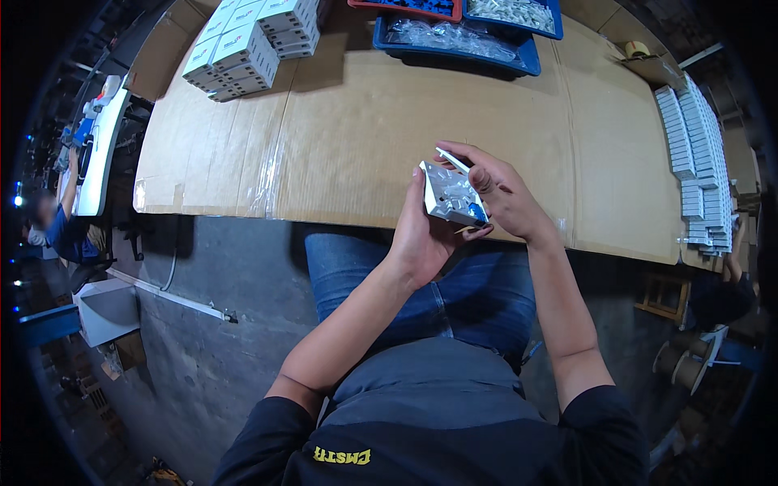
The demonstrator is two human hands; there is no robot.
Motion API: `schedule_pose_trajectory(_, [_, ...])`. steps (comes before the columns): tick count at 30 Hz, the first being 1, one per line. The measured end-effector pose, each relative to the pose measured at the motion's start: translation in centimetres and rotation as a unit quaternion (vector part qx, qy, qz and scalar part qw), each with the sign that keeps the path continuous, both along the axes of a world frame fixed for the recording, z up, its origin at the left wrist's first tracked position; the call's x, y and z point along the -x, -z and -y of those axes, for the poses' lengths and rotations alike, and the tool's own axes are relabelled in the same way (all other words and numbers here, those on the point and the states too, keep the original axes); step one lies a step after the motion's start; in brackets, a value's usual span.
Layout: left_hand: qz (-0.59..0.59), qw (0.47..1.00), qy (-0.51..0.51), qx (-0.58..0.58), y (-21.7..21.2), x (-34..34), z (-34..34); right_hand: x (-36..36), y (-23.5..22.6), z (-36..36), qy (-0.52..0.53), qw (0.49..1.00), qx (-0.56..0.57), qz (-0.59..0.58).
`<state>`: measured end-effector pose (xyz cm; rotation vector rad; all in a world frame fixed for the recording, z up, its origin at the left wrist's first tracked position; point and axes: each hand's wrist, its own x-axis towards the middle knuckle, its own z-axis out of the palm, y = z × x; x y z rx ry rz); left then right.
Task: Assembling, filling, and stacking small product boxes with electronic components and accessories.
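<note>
Just above the table's near edge I hold a small white box with its top side turned up. Inside it lie a clear plastic bag and a small blue piece. My left hand is closed round the box's left side and underside, the thumb along its edge. My right hand grips the raised white flap at the far right of the box, thumb on the near side and fingers behind. Some of its lower fingers reach beneath the box, partly hidden.
A cardboard-covered table spans ahead. Stacked white boxes stand at far left, more small boxes at right. Blue bin holds clear bags; red bin and another blue bin hold small parts. A co-worker sits far left.
</note>
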<state>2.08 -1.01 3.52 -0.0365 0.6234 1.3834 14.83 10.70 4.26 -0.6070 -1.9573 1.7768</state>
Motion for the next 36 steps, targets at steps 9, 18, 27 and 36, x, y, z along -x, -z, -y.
schedule_pose_trajectory(9, [0.011,1.0,-0.016,0.021,0.1,-0.5,-0.4,0.4,0.1,-0.1,0.006,0.995,-0.03,0.091])
schedule_pose_trajectory(18, [0.021,1.0,0.01,0.012,2.1,-0.1,-0.5,0.3,0.6,-0.2,0.001,0.99,0.052,0.131])
schedule_pose_trajectory(27, [0.045,0.998,0.001,0.036,1.7,0.2,-1.3,0.1,1.1,-0.2,-0.013,0.994,0.006,0.105])
schedule_pose_trajectory(36, [0.029,0.999,0.036,0.011,2.2,0.4,-1.3,-0.2,2.1,-1.3,-0.032,0.994,0.03,0.105])
